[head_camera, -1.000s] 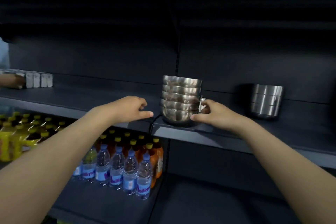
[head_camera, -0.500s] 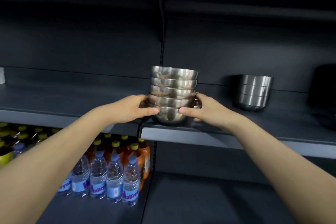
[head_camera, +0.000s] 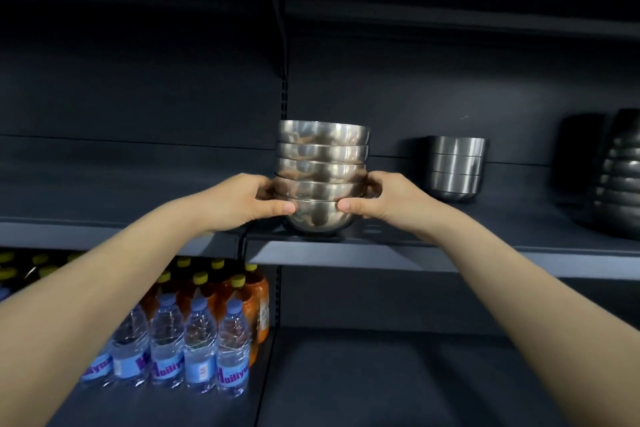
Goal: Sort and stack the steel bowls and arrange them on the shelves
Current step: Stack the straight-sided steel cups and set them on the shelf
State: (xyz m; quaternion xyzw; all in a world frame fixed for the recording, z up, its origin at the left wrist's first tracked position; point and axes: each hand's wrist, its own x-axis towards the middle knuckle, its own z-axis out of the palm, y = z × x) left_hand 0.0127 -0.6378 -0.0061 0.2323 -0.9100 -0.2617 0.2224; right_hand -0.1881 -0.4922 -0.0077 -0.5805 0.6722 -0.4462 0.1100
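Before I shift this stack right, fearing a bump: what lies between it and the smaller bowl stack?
Head view: only your right hand, gripping the held stack; past it, bare shelf up to the smaller stack.

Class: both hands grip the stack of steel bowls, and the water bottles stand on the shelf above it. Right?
No. The head view shows the water bottles on the shelf below the stack of steel bowls, not above. Left hand and right hand do grip it.

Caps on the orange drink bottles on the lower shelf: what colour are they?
The caps are yellow; the head view shows them best.
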